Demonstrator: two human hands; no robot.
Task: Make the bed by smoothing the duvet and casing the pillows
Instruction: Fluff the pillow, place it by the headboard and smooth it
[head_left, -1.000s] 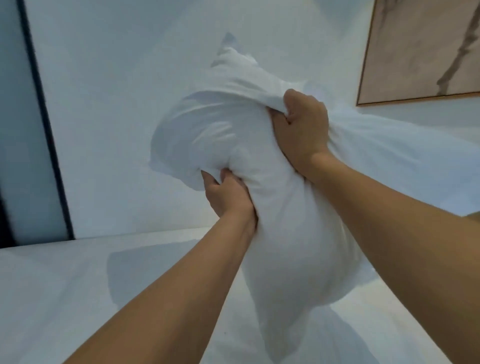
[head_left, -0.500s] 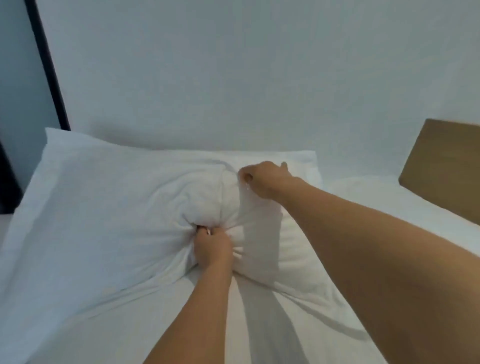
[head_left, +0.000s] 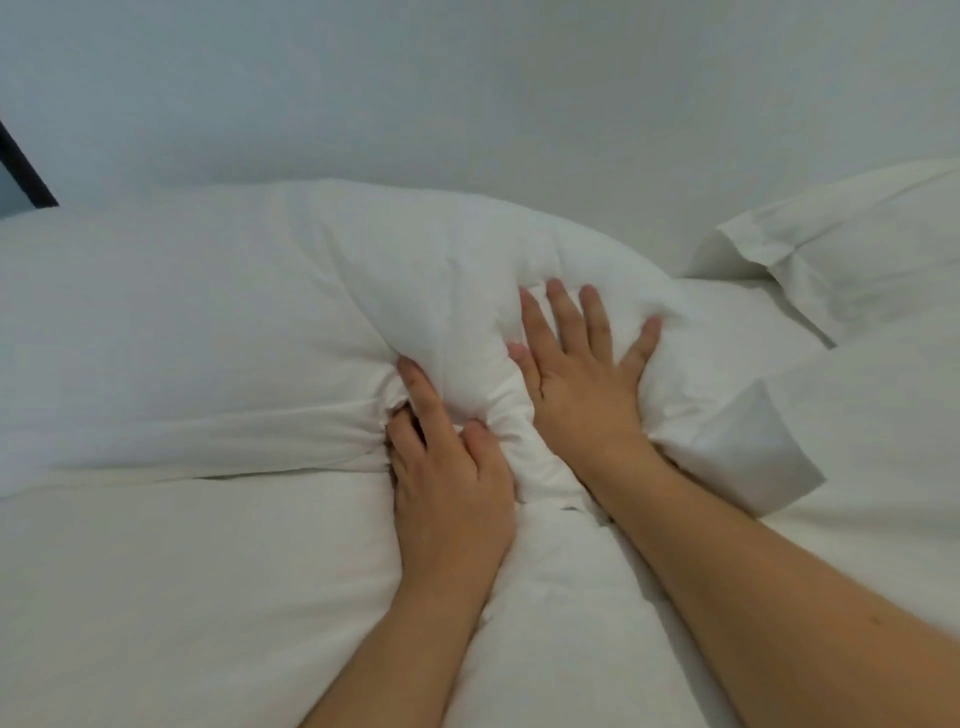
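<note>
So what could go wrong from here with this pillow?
1. The left hand digs into bunched fabric at the pillow's near edge; letting go may leave that clump creased.
2. The right hand presses flat on the right end, so the filling may stay dented there.
3. A loose flap sticks out by the right wrist and may stay untucked, near the second pillow.
</note>
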